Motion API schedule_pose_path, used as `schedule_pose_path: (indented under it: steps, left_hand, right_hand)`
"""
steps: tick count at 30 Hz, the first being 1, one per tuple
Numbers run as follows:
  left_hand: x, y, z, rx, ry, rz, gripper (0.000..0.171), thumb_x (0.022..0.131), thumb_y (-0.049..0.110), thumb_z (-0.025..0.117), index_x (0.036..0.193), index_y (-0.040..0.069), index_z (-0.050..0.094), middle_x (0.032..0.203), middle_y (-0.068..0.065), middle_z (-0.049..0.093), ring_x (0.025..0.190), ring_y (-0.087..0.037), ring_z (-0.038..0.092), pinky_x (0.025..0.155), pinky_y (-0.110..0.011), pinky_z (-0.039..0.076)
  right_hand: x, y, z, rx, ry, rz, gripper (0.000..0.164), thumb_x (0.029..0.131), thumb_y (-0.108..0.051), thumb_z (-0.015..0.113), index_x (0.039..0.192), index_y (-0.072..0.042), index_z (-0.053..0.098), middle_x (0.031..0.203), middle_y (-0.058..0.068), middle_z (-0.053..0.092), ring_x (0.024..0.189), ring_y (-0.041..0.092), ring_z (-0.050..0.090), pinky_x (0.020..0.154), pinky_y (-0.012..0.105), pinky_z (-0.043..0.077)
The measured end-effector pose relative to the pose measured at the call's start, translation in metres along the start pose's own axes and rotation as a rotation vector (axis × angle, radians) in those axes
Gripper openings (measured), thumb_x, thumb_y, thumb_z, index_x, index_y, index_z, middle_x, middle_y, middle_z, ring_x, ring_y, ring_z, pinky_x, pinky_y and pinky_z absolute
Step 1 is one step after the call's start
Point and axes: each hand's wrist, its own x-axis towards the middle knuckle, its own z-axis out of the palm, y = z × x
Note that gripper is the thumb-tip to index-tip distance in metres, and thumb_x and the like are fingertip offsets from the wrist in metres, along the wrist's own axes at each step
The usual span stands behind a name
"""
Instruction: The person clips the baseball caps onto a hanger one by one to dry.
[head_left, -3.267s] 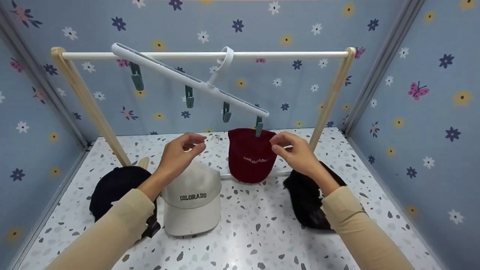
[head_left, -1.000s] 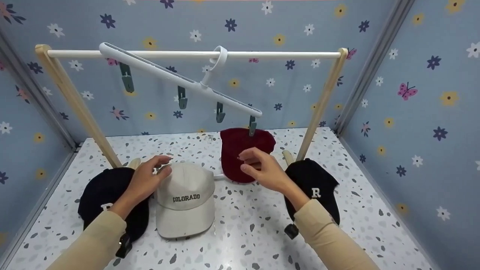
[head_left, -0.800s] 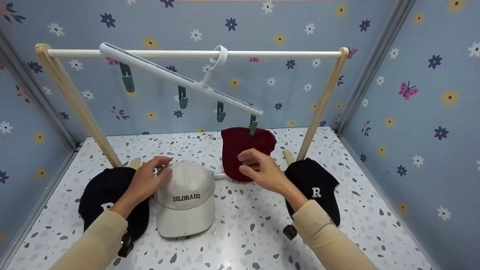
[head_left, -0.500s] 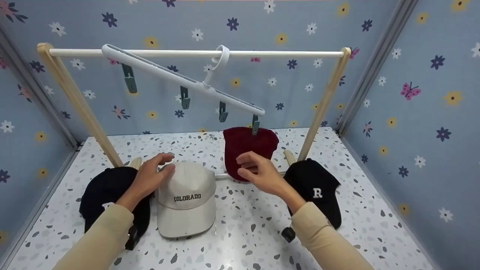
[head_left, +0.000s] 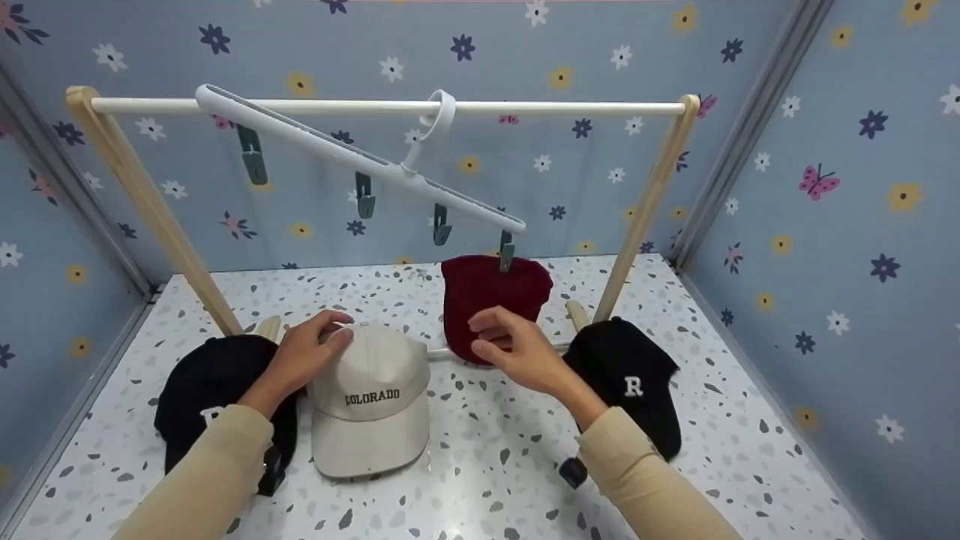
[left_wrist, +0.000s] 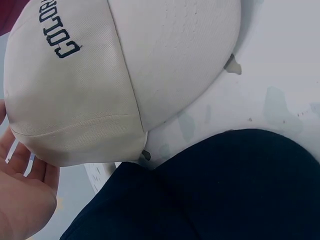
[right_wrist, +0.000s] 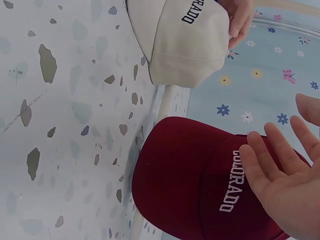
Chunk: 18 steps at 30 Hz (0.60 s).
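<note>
A beige cap (head_left: pixel 375 375) with dark COLORADO lettering stands on the speckled tabletop, brim forward. My left hand (head_left: pixel 304 352) is at the upper left of its crown, fingers loosely bent; the left wrist view shows the fingers (left_wrist: pixel 37 167) along the crown's edge, and firm contact cannot be told. A dark red cap (head_left: pixel 487 289) hangs below the lowest clip (head_left: pixel 507 251) of a tilted white hanger (head_left: pixel 315 142). My right hand (head_left: pixel 521 352) hovers before that cap, partly hiding it, and holds nothing; its fingers (right_wrist: pixel 282 155) are spread apart in the right wrist view.
The hanger hooks over the white rod (head_left: pixel 570 109) of a wooden-legged rack (head_left: pixel 146 195); its other clips hang without caps. A dark navy cap (head_left: pixel 202 375) lies at the left, under my forearm. A black cap (head_left: pixel 634 386) with a white R is at the right. Flowered panels surround the table.
Since the oldest frame both hands have come down and left: the left to the beige cap's crown, the right in front of the red cap. Over the last second they barely shift.
</note>
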Motion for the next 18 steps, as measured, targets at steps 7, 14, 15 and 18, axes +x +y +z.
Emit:
schedule_pose_path:
  steps: [7, 14, 15, 18]
  left_hand:
    - [0.0034, 0.0036, -0.0016, 0.035, -0.020, -0.009, 0.038, 0.109, 0.033, 0.058, 0.135, 0.006, 0.065, 0.130, -0.023, 0.069, 0.123, -0.041, 0.062, 0.104, -0.058, 0.049]
    - [0.0037, 0.0046, -0.0030, 0.023, -0.004, -0.038, 0.033, 0.106, 0.036, 0.063, 0.123, 0.008, 0.068, 0.123, -0.020, 0.070, 0.112, -0.035, 0.064, 0.094, -0.048, 0.051]
    - [0.0033, 0.0045, -0.0033, 0.018, 0.000, -0.041, 0.033, 0.105, 0.036, 0.064, 0.122, 0.008, 0.068, 0.122, -0.019, 0.070, 0.110, -0.034, 0.063, 0.093, -0.047, 0.051]
    - [0.0015, 0.0047, -0.0036, -0.007, 0.013, -0.057, 0.033, 0.104, 0.037, 0.066, 0.123, 0.009, 0.068, 0.121, -0.017, 0.069, 0.110, -0.032, 0.061, 0.094, -0.046, 0.050]
  right_hand:
    - [-0.0020, 0.0022, 0.0006, 0.025, 0.007, 0.000, 0.026, 0.104, -0.014, 0.071, 0.129, -0.008, 0.066, 0.133, 0.021, 0.067, 0.117, 0.028, 0.068, 0.106, 0.046, 0.054]
    - [-0.0022, 0.0033, 0.0013, 0.030, 0.013, -0.002, 0.026, 0.104, -0.014, 0.071, 0.129, -0.006, 0.066, 0.131, 0.021, 0.067, 0.116, 0.029, 0.069, 0.105, 0.048, 0.054]
    - [-0.0022, 0.0027, 0.0012, 0.029, 0.010, -0.002, 0.026, 0.104, -0.014, 0.071, 0.129, -0.007, 0.066, 0.131, 0.021, 0.067, 0.116, 0.028, 0.069, 0.105, 0.047, 0.054]
    - [-0.0016, 0.0021, 0.0015, 0.028, 0.004, -0.008, 0.026, 0.104, -0.014, 0.071, 0.129, -0.006, 0.066, 0.131, 0.021, 0.067, 0.115, 0.027, 0.069, 0.104, 0.046, 0.055]
